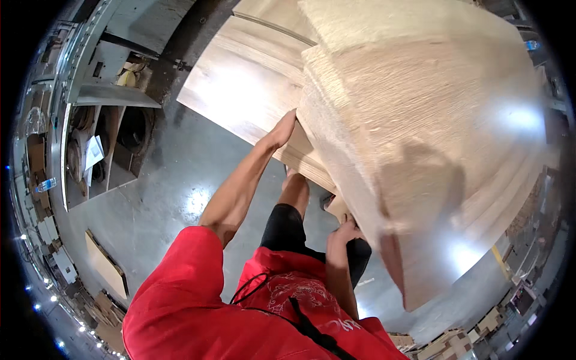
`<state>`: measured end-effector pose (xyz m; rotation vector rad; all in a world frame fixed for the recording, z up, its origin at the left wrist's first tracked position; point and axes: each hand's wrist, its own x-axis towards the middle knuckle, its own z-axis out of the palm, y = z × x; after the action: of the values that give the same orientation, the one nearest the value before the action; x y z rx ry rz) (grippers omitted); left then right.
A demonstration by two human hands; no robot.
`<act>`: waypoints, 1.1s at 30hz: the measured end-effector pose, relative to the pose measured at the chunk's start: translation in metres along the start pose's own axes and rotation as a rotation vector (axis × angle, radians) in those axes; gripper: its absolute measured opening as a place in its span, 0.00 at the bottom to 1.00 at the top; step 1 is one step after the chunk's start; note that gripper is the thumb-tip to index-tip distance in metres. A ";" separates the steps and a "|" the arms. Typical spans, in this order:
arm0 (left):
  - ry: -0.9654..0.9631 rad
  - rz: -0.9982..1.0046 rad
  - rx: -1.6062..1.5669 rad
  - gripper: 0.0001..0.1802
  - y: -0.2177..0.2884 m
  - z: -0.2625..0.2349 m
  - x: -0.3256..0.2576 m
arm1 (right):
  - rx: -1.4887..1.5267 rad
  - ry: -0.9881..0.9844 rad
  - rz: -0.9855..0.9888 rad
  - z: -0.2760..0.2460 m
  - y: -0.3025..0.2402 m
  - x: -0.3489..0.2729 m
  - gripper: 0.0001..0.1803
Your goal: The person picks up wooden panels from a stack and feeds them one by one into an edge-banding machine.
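We hold a large pale wood panel tilted up in front of us, and it fills most of the upper right of the view. Our left hand reaches forward with the arm stretched out, palm and fingers pressed flat against the panel's left edge, the grip open rather than wrapped round anything. Our right hand sits lower and closer to the body, its grip clamped on the panel's lower edge, fingers curled under it.

Behind the lifted panel lies a stack of similar wood sheets, just beyond our left hand and touching the panel's far side as far as we can tell. Below us is a grey polished floor with bright reflections. To the left stands a metal shelf unit with coiled material and papers in its compartments, well apart from the hands. A flat board lies on the floor at lower left, and cardboard stacks sit at lower right. Our red shirt and dark shorts fill the bottom of the view.
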<state>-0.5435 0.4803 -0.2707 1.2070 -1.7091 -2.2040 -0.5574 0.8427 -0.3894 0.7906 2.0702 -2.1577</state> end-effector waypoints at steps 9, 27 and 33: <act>-0.062 0.091 -0.141 0.33 -0.102 -0.066 -0.008 | 0.039 -0.104 0.000 0.012 -0.014 -0.101 0.29; 0.353 0.427 0.233 0.53 0.124 0.076 -0.215 | 0.108 0.227 -0.136 -0.183 0.002 -0.279 0.13; 0.046 0.262 -0.051 0.26 0.149 0.024 -0.244 | 0.120 -0.058 0.319 -0.128 -0.007 -0.408 0.14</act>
<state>-0.4487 0.5717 -0.0162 0.9524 -1.6741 -2.0363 -0.1648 0.8392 -0.2206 0.9807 1.6661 -2.1122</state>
